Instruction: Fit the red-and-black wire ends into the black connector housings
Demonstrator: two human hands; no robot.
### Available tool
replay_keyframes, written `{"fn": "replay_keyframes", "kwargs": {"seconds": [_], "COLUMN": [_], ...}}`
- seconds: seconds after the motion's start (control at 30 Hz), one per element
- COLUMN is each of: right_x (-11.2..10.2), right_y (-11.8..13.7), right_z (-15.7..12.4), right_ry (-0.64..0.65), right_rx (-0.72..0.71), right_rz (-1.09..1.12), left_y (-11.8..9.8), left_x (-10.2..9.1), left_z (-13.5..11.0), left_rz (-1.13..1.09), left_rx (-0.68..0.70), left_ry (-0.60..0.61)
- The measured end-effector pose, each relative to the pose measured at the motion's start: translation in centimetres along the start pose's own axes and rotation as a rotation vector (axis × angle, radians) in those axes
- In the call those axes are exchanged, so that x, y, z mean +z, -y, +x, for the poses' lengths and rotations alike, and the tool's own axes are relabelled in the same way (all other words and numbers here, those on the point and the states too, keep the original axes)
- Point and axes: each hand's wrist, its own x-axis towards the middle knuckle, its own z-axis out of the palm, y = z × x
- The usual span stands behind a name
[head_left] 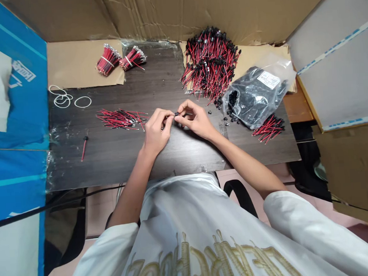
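My left hand point(156, 129) and my right hand point(195, 119) meet at the middle of the dark table point(115, 156), fingers pinched together. Between the fingertips sits a small black connector point(177, 113); the right hand pinches it, and the left hand pinches what looks like a thin wire end against it. A loose spread of red and black wires point(121, 118) lies just left of my left hand. A clear bag of black connectors point(257, 96) lies right of my right hand.
A big heap of wired connectors point(210, 61) is at the back. Two banded wire bundles point(119, 59) rest back left, rubber bands point(69, 99) at the left, one single wire point(84, 147) near the front left, a small pile point(268, 128) right. Cardboard walls surround the table.
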Motion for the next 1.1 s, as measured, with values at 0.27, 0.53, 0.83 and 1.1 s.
{"fn": "replay_keyframes", "kwargs": {"seconds": [0.27,0.53,0.83,1.1], "right_x": [0.04,-0.05,-0.17,-0.25], "right_y": [0.25,0.34,0.06,-0.13], "right_z": [-0.02,-0.14,-0.14,-0.06], "right_ry": [-0.011,-0.009,0.012,0.019], "right_rx": [-0.006,-0.039,-0.058,-0.035], "right_rz": [-0.035,-0.100,-0.116,-0.133], "left_y": [0.08,0.26,0.39,0.32], "left_x": [0.04,0.03,0.06,0.04], "left_z": [-0.02,-0.05,-0.09,-0.04], "left_rz": [0.003,0.009,0.021,0.023], "left_rx": [0.009,-0.026,-0.043,-0.062], "left_ry": [0.005,0.041,0.054,0.069]}}
